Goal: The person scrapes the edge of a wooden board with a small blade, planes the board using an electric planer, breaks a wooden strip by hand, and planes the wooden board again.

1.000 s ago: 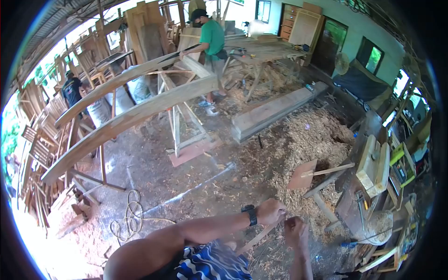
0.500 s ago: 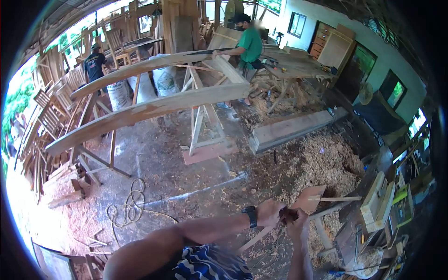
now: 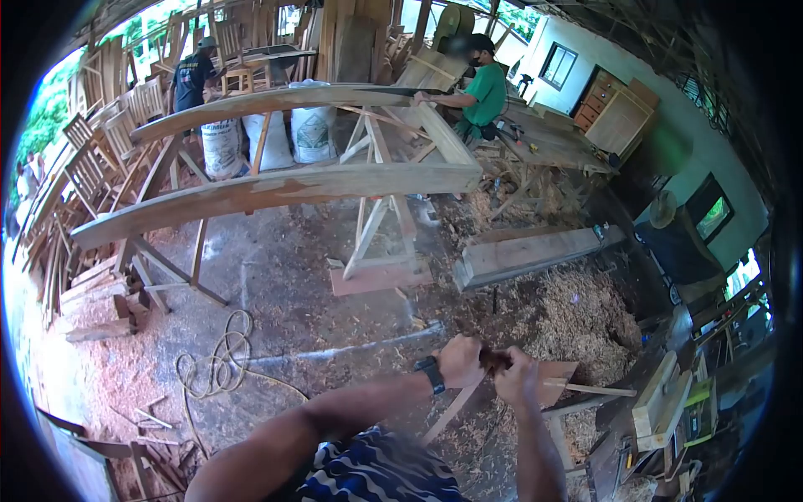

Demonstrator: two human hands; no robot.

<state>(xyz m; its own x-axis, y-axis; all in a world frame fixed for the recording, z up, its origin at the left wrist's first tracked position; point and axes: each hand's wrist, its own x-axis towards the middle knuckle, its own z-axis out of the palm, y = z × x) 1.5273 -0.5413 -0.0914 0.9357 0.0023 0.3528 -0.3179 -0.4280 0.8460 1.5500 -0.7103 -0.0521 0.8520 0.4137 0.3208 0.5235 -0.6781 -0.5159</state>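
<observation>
Both of my hands meet at the lower middle of the head view, in front of my blue and white patterned clothing (image 3: 376, 468). My left hand (image 3: 461, 361), with a dark watch (image 3: 430, 375) on its wrist, is closed. Close beside it on the right, my right hand (image 3: 515, 376) is closed too. A small dark brown thing (image 3: 493, 360) sits between the two hands, gripped by the fingers; its shape is too small to tell. Below the hands a thin pale wooden strip (image 3: 453, 412) slants down to the left.
A long curved wooden frame (image 3: 276, 191) rests on trestles. A person in green (image 3: 485, 92) touches its far end; another person (image 3: 192, 79) stands back left. A thick beam (image 3: 535, 255), wood shavings (image 3: 585, 314) and a coiled cord (image 3: 219, 364) lie on the floor.
The view has swung, so the frame and trestles sit farther right. My hands have come up slightly and stay together; the dark thing between them now shows. The person in green leans farther forward.
</observation>
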